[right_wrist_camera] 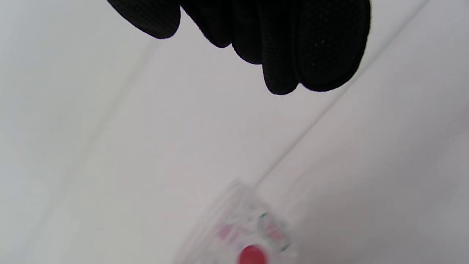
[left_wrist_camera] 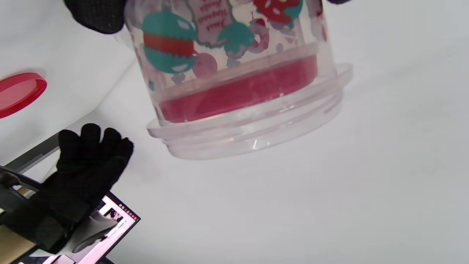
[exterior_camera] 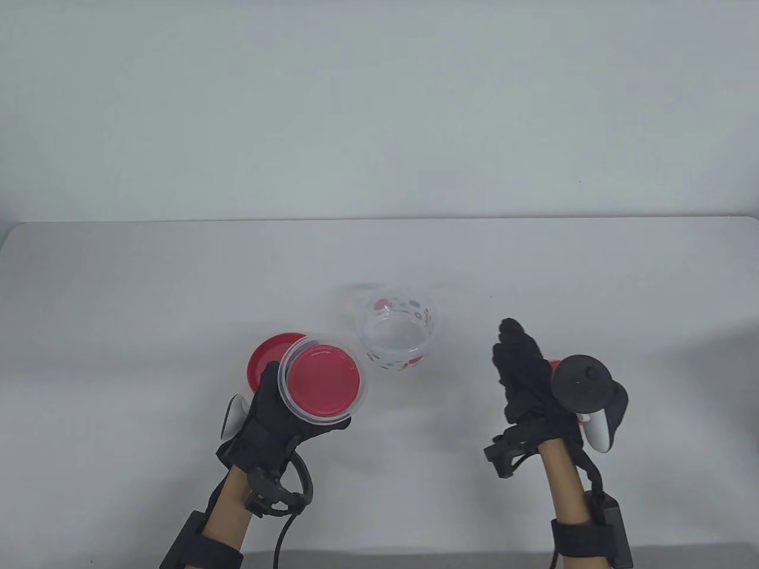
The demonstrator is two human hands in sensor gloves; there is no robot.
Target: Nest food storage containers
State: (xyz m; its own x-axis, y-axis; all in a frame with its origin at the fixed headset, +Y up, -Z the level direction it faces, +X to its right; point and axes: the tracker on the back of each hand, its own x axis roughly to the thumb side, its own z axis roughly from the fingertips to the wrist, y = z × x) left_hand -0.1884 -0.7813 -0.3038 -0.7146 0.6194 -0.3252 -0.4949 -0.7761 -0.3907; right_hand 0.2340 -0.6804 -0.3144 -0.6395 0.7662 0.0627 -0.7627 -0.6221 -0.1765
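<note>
White laminate table (exterior_camera: 118,308) carries everything, and your landmark is the clear printed round container (exterior_camera: 398,332) lying on its side near the middle. Your left hand (exterior_camera: 278,415), near-left of that landmark, grips a second clear round container with a red lid seated inside it (exterior_camera: 323,382), its mouth tipped up toward the camera. Your right hand (exterior_camera: 525,373) hovers to the landmark's right, fingers straight and together, holding nothing. A loose red round lid (exterior_camera: 267,355) lies flat on the table left of the landmark, partly behind the held container.
</note>
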